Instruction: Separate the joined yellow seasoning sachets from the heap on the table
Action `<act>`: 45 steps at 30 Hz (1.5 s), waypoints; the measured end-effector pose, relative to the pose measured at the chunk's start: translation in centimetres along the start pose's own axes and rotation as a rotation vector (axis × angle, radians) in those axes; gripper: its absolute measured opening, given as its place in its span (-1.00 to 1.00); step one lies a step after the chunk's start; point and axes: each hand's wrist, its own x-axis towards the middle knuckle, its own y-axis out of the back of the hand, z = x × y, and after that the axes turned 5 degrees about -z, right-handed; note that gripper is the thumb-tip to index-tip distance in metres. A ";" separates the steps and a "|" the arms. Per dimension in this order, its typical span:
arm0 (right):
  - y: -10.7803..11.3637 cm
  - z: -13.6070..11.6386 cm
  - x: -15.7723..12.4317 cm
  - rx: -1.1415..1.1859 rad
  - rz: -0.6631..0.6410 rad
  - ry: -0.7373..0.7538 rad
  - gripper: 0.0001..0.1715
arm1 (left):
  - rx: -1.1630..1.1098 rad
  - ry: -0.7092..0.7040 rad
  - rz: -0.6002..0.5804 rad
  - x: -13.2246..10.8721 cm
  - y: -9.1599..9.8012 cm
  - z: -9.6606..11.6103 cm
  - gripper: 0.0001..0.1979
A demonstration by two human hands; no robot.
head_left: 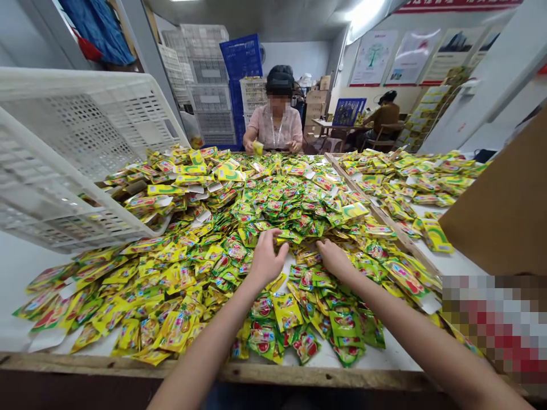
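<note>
My left hand (267, 257) reaches into the heap at the middle of the table, its thumb apart from the fingers. Its fingertips are at a green sachet (290, 236) on the slope of the pile. My right hand (335, 258) is just to the right, fingers bent together with their tips against the packets. Whatever lies under those fingertips is hidden. Between my hands and me are yellow sachets (287, 311) and green sachets (345, 327) with a red fruit picture. Small yellow cartons (183, 177) are piled farther back on the left.
A white plastic crate (128, 213) lies tipped at the left, opening onto the cartons. A wooden strip (384, 219) divides the table; a brown cardboard piece (499, 199) stands at the right. Across the table a person (276, 122) holds a yellow packet. Stacked crates (209, 85) stand behind.
</note>
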 end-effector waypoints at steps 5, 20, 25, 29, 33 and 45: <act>2.0 0.7 -1.1 0.250 0.097 0.064 -0.48 | 0.211 -0.010 -0.196 3.5 -2.1 -0.9 -0.69; 3.5 -1.9 -8.3 1.524 0.164 0.002 -0.57 | 0.311 -0.116 -0.109 1.6 2.2 1.9 -0.75; 2.9 -4.9 -8.6 1.659 0.035 0.047 -0.49 | 0.216 -0.275 -0.255 -1.7 3.2 4.4 -0.75; 2.3 -6.1 -9.3 1.622 -0.096 0.020 -0.51 | 0.361 -0.360 -0.330 -2.9 2.7 4.1 -0.72; 1.8 -5.4 -9.9 1.482 -0.155 0.092 -0.52 | 0.319 -0.426 -0.438 -3.2 2.6 3.9 -0.73; -1.5 -2.4 -10.2 1.527 -0.184 -0.049 -0.50 | 0.806 0.328 -0.174 17.0 9.6 -7.7 -0.72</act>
